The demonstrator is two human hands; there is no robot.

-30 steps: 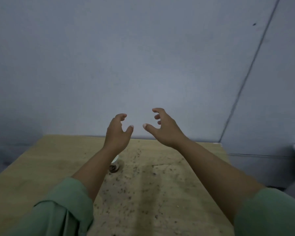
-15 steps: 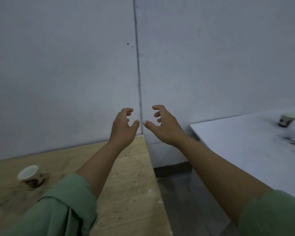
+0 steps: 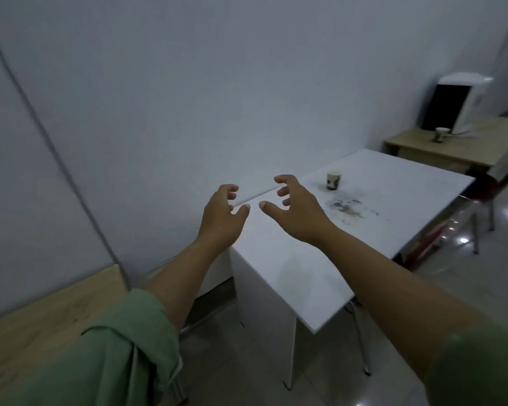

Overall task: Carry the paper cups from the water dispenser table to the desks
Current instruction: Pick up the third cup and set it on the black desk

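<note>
My left hand [image 3: 222,215] and my right hand [image 3: 298,210] are held out in front of me, fingers curled apart, holding nothing. Beyond my right hand a paper cup [image 3: 333,179] stands upright on a white desk [image 3: 399,186], near a dirty smear. Farther off, at the far right, a second paper cup [image 3: 441,134] stands on a small wooden table [image 3: 417,143] in front of a white and black water dispenser [image 3: 452,104]. Both cups are well out of reach of my hands.
A wooden desk [image 3: 41,320] lies at the lower left against a grey partition wall [image 3: 188,98]. A gap of tiled floor [image 3: 232,356] separates it from the white desk. A chair [image 3: 484,194] stands to the right of the white desk.
My view has swung right from the wooden desk and its cup to the white desk; the dispenser table has come into sight. My empty hands keep the same pose.
</note>
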